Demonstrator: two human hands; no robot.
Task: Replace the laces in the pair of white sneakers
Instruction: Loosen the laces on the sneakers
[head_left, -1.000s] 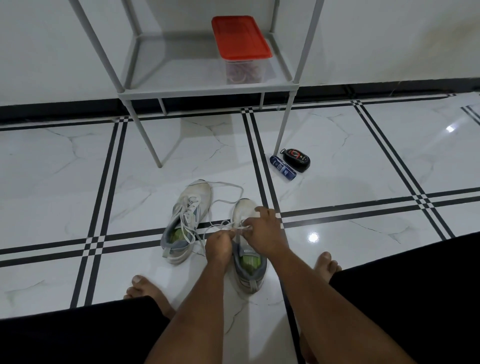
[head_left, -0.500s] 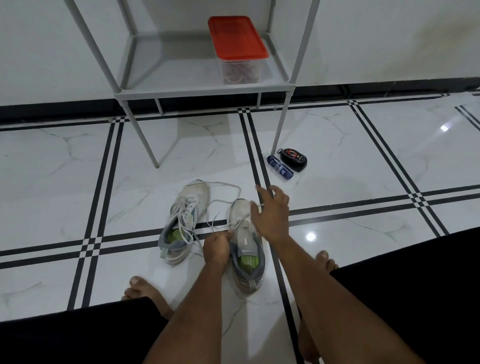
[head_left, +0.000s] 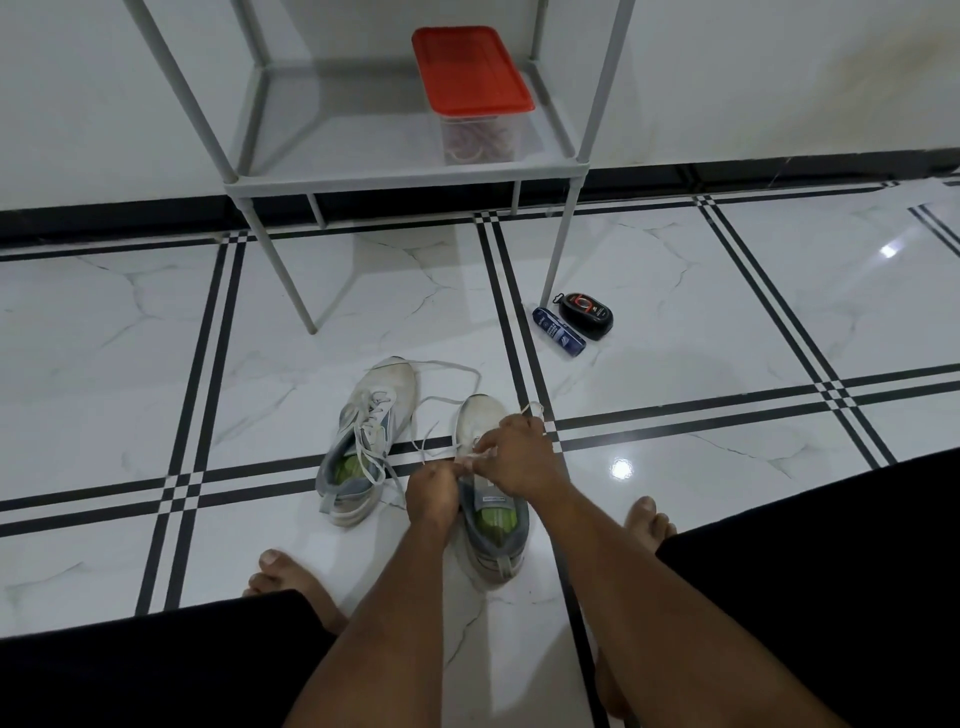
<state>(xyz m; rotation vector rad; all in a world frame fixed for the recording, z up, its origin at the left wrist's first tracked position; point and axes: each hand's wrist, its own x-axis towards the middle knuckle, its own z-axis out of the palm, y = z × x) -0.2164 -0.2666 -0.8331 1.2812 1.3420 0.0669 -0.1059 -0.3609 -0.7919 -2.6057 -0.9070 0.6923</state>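
Just below the centre of the frame, we see two bare hands at work over the right-hand white and grey sneaker with a green insole (head_left: 491, 525), which sits on the glossy white marble-look floor with black double stripes (head_left: 727, 332). The right hand (head_left: 517, 460) has its fingers curled round a thin white shoelace (head_left: 470, 457) above the toe end of that shoe, with a strand of lace poking out past the knuckles. The left hand (head_left: 431, 496), just beside it and lower in the frame, pinches the same lace with bunched fingers at the shoe's throat.

To the left, touching nothing but the floor, lies the second white and grey sneaker (head_left: 366, 441), tilted slightly, its loosened white lace (head_left: 449, 384) trailing in loops toward the other shoe.

Right of centre, a small dark blue tube (head_left: 559, 332) and a black oval container with a red ring on its lid (head_left: 586, 315) rest side by side near one leg of a grey metal-framed shelf unit (head_left: 395, 179). On its lower shelf, at the top of the frame, stands a clear plastic box with a red lid (head_left: 471, 73). Bare feet and black-clad knees fill the lower corners.
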